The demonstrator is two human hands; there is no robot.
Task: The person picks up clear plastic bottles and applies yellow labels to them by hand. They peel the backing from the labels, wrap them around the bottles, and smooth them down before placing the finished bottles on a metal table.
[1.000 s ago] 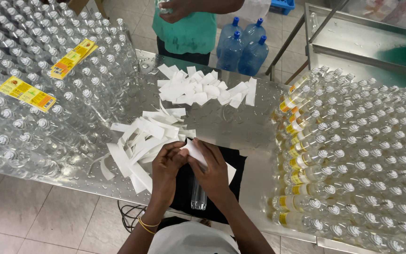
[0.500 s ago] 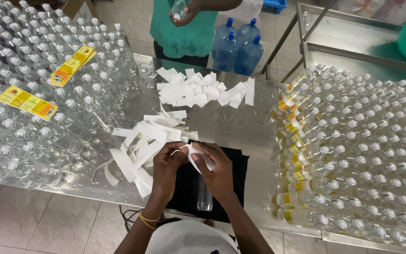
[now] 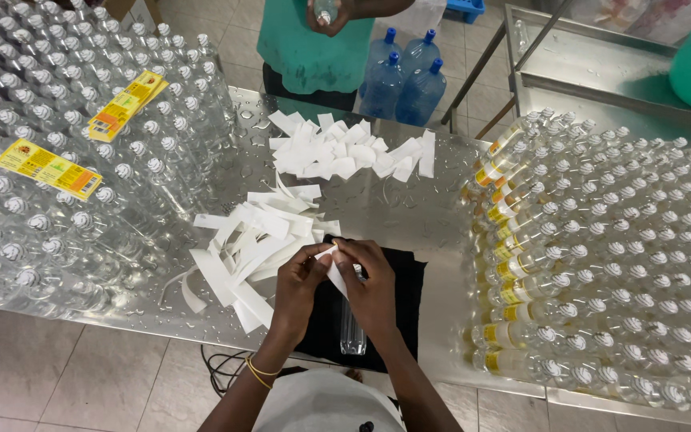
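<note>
At the far left of the worktop [image 3: 409,216], a dense block of clear capped bottles [image 3: 65,160] is seen standing upright, with two yellow label strips [image 3: 49,168] laid across the caps. Toward 3 o'clock from that block, a loose heap of white backing strips [image 3: 241,248] is spread, and a second pile of white paper pieces [image 3: 345,152] lies at 12 o'clock from the hands.

The left hand [image 3: 297,284] is closed in a pinch on one end of a small white strip [image 3: 333,268]; the right hand [image 3: 373,288] is closed on the same strip from the other side. Both hands are held just above a single clear bottle [image 3: 351,328], which lies on its side on a black cloth [image 3: 397,304]. The bottle's long axis runs from 12 to 6 o'clock, its upper end hidden under the hands and its lower end pointing toward the person. The bottle lies directly below and toward 6 o'clock from the strip; the right hand is the nearer one, though contact cannot be confirmed.

At 3 o'clock, a second field of bottles [image 3: 617,240] is packed, some in its left edge bearing yellow labels. The worktop is bare metal, wet with droplets. At 12 o'clock, another person in a green top [image 3: 313,48] stands beyond the worktop, beside blue water jugs [image 3: 401,80] on a tiled floor [image 3: 81,376].
</note>
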